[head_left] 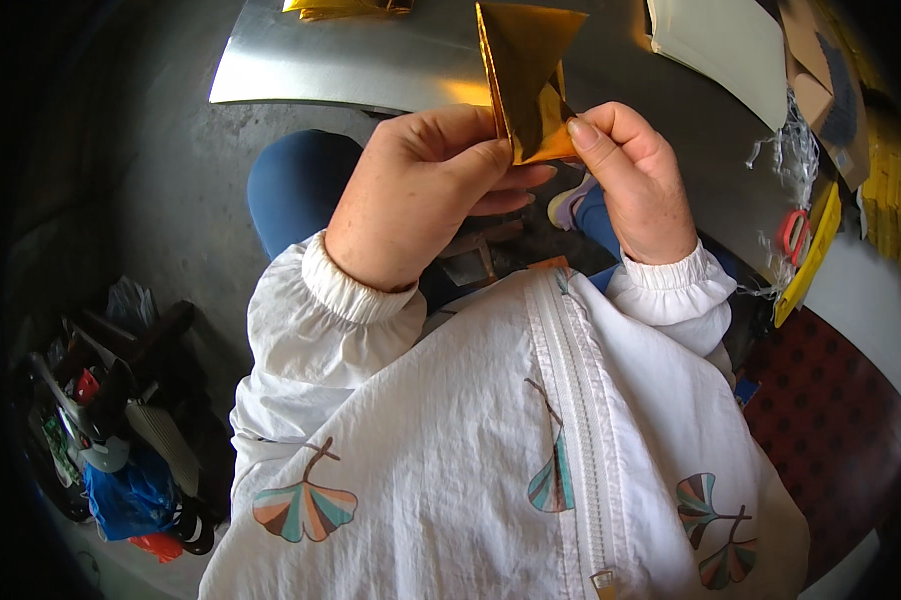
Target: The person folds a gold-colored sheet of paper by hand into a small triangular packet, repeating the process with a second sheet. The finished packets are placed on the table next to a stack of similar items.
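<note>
A folded piece of shiny gold paper (528, 70) stands upright between both hands, held close in front of me above my lap. My left hand (425, 195) pinches its lower edge between thumb and fingers. My right hand (635, 180) grips the same lower corner from the right, thumb pressed on the fold. White jacket cuffs cover both wrists. The paper's bottom tip is hidden by my fingers.
A grey metal sheet (370, 65) lies ahead with more gold paper (345, 8) at its far edge. White card (720, 40), red-handled scissors (795, 232) and a yellow strip (808, 262) sit at the right. A cluttered bag of items (120, 420) stands on the floor at the left.
</note>
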Tool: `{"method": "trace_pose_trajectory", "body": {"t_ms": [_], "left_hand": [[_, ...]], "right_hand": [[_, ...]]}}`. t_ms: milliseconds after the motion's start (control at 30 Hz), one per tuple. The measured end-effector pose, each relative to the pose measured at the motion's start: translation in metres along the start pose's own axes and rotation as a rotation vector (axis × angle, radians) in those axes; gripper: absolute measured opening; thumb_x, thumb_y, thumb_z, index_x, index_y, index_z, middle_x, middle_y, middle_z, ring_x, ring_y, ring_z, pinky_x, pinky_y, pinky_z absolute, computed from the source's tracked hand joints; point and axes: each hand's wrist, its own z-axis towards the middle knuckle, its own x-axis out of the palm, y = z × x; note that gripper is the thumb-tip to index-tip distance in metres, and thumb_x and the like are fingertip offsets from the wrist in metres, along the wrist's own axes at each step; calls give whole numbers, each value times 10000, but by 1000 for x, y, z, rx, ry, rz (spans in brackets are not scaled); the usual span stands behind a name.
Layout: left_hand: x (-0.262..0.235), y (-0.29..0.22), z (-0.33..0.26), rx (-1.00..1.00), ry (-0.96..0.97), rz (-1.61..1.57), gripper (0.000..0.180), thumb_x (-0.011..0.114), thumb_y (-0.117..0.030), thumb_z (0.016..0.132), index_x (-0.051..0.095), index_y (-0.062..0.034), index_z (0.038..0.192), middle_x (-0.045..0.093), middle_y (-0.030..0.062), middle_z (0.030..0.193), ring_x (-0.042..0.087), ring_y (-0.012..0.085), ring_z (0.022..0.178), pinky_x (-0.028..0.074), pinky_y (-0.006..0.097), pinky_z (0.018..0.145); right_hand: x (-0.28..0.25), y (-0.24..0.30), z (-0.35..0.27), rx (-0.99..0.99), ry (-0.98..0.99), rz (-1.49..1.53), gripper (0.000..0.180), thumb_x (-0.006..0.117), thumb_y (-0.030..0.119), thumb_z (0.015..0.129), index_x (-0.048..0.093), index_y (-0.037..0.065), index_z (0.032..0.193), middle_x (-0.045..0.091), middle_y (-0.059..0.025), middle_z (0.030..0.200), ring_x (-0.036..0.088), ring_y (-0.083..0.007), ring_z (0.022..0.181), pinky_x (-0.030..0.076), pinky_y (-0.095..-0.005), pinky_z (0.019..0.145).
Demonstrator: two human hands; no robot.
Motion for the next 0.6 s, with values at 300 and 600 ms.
{"method": "trace_pose_trajectory", "body": {"t_ms": [300, 600], "left_hand": [[0, 0, -17, -19, 31, 0, 268, 508, -52, 968, 604, 78, 1181, 682, 124, 1057, 696, 194, 945, 576, 265, 824], [0, 3, -27, 25, 107, 68, 284, 498, -63, 978, 577, 73, 1215, 664, 120, 1097, 688, 196, 977, 570, 276, 852]], "right_hand": [[15, 10, -15, -22, 21, 134, 152, 622, 140, 953, 640, -10, 938, 626, 2, 826, 548, -49, 775, 455, -190, 710], [27, 16, -29, -84, -126, -4, 175, 635, 145, 937, 636, -8, 852, 606, 32, 724, 501, -21, 670, 417, -180, 611]]}}
